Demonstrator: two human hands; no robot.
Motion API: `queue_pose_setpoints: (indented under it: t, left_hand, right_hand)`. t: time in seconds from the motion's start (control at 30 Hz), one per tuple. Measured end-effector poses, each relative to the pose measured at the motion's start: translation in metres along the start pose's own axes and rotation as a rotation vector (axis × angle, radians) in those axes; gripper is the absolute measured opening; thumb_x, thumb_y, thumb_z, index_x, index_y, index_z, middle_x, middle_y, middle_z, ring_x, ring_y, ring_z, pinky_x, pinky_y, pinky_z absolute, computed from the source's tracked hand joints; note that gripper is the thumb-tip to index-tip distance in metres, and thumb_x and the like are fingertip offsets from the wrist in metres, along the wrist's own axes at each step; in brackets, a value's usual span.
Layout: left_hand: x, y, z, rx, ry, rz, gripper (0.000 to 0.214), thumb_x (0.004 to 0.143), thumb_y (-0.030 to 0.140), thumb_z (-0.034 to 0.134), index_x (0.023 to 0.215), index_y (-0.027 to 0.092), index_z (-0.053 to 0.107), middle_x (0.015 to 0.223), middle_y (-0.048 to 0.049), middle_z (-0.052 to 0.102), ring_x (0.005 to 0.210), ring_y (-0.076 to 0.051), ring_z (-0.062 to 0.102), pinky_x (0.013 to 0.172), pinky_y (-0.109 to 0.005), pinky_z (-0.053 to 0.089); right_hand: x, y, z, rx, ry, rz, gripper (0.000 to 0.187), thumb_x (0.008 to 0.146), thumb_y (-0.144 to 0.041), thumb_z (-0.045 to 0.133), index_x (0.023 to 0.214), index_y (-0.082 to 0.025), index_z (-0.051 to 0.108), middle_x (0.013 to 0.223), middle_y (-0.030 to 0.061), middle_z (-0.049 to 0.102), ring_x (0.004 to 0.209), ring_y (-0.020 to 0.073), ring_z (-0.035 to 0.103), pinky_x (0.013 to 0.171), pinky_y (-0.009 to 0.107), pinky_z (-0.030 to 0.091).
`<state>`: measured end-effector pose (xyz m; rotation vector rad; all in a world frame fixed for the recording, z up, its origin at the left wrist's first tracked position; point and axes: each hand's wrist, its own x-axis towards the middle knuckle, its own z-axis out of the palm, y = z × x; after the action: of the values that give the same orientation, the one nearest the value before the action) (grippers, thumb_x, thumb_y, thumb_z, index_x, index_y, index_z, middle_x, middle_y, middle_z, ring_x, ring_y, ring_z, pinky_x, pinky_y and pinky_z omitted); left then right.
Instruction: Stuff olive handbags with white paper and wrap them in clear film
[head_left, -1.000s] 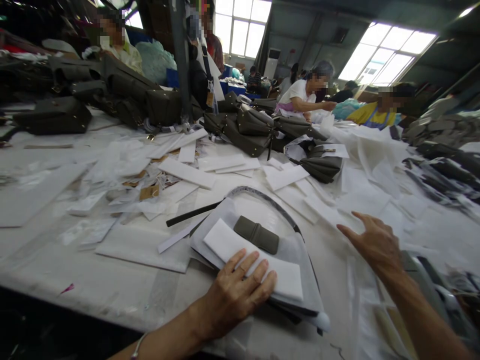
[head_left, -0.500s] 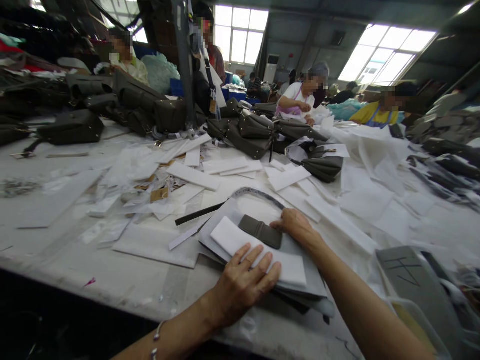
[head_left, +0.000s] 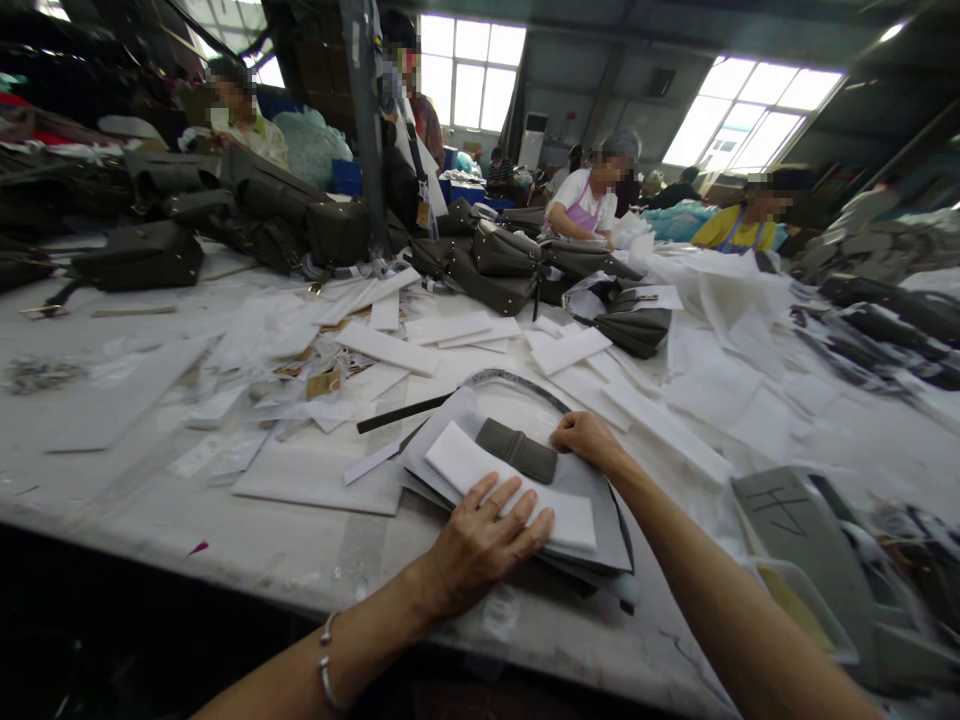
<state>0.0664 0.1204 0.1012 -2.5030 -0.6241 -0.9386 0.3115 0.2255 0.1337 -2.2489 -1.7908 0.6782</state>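
My left hand [head_left: 484, 540] lies flat, fingers spread, on a white foam sheet [head_left: 517, 490] that covers a flat grey bag [head_left: 600, 525] near the table's front edge. A small olive leather flap [head_left: 517, 450] sits on the bag just beyond the sheet. My right hand [head_left: 589, 438] rests with curled fingers at the flap's right end, touching it; what the fingers grip is hidden. A thin dark strap [head_left: 517, 382] arcs over the far side of the bag.
White foam strips [head_left: 386, 347] and paper tags litter the white table [head_left: 150, 500]. Olive handbags [head_left: 499, 265] pile up at the back and left. Several other people work at the far side. A grey tray [head_left: 795, 530] lies at the right.
My right hand came in from the right and landed at the olive flap's right end, then stayed there. My left hand kept pressing the foam sheet. The camera shifted slightly.
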Motion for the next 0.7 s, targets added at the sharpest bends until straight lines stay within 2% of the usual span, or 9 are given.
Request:
queue_pose_setpoints:
  t: [0.1, 0.17, 0.3, 0.43, 0.57, 0.7]
  left_hand:
    - [-0.001, 0.001, 0.000, 0.015, -0.009, 0.015, 0.032, 0.098, 0.022, 0.049, 0.129, 0.022, 0.057, 0.128, -0.0069, 0.061, 0.124, -0.024, 0.055, 0.108, -0.046, 0.043]
    - [-0.001, 0.001, 0.001, 0.022, -0.007, 0.014, 0.032, 0.099, 0.022, 0.048, 0.129, 0.022, 0.057, 0.127, -0.0071, 0.061, 0.123, -0.024, 0.055, 0.108, -0.045, 0.043]
    - [0.000, 0.003, 0.002, 0.023, 0.008, 0.002, 0.031, 0.099, 0.022, 0.047, 0.128, 0.022, 0.058, 0.126, -0.0071, 0.062, 0.123, -0.024, 0.055, 0.108, -0.045, 0.043]
    - [0.000, 0.003, 0.003, 0.026, 0.033, 0.003, 0.030, 0.099, 0.020, 0.047, 0.126, 0.022, 0.059, 0.125, -0.0063, 0.062, 0.121, -0.023, 0.056, 0.107, -0.045, 0.044]
    - [-0.001, 0.004, 0.005, 0.031, 0.069, -0.006, 0.029, 0.098, 0.022, 0.049, 0.125, 0.023, 0.061, 0.122, -0.0048, 0.063, 0.120, -0.023, 0.057, 0.106, -0.044, 0.045]
    - [-0.001, 0.005, 0.007, 0.035, 0.078, -0.007, 0.028, 0.098, 0.023, 0.051, 0.124, 0.023, 0.062, 0.122, -0.0045, 0.064, 0.120, -0.024, 0.057, 0.106, -0.044, 0.046]
  right_hand:
    - [0.004, -0.001, -0.001, 0.005, -0.023, 0.031, 0.026, 0.082, -0.036, 0.065, 0.065, -0.016, 0.068, 0.065, 0.0042, 0.069, 0.065, 0.0158, 0.063, 0.059, 0.024, 0.040]
    - [0.011, -0.004, 0.000, 0.000, -0.042, 0.053, 0.033, 0.081, -0.042, 0.067, 0.062, -0.016, 0.068, 0.061, 0.0065, 0.068, 0.064, 0.0176, 0.064, 0.059, 0.026, 0.042]
    - [0.021, -0.007, 0.004, -0.020, -0.015, 0.088, 0.021, 0.073, -0.034, 0.076, 0.065, -0.016, 0.069, 0.061, 0.0076, 0.068, 0.067, 0.0197, 0.066, 0.060, 0.025, 0.043]
    - [0.019, -0.006, 0.005, -0.019, 0.013, 0.092, 0.011, 0.076, -0.027, 0.072, 0.071, -0.017, 0.068, 0.063, 0.0046, 0.070, 0.065, 0.0166, 0.066, 0.060, 0.023, 0.043]
    - [0.014, -0.007, 0.006, -0.041, 0.035, 0.087, 0.019, 0.076, -0.034, 0.074, 0.071, -0.018, 0.067, 0.063, 0.0043, 0.069, 0.067, 0.0175, 0.066, 0.060, 0.024, 0.042]
    - [0.011, -0.012, 0.008, -0.038, 0.049, 0.071, 0.019, 0.073, -0.034, 0.075, 0.081, -0.018, 0.069, 0.065, 0.0024, 0.069, 0.070, 0.0177, 0.066, 0.060, 0.024, 0.042]
